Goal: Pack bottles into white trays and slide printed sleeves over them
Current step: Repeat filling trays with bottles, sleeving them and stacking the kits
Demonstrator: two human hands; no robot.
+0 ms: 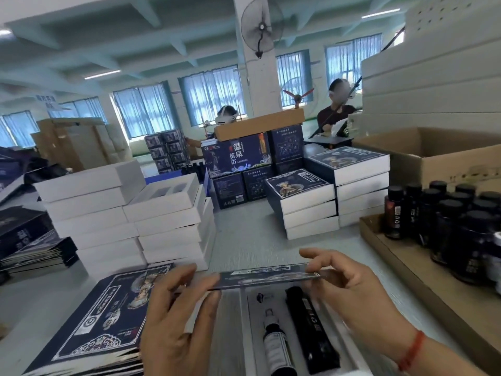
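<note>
Now, with your left hand (173,316) and right hand (352,289) pinching the flat printed sleeve (267,276) above the filled white tray (252,335), squeeze it open squarely before sliding.

Two bare hands reaching forward from the near edge, raised side by side. Left hand (173,316) showing its back, fingers spread and gently bent, thumb and fingertips pinching the left end of a flat printed sleeve (265,275). Right hand (355,291) mirroring it on the right, thumb lying along the near side, index finger stretching over the far edge, remaining fingers curling loosely. Right forearm angling in from the near right corner, wearing a red string bracelet (412,351) at the wrist.
</note>
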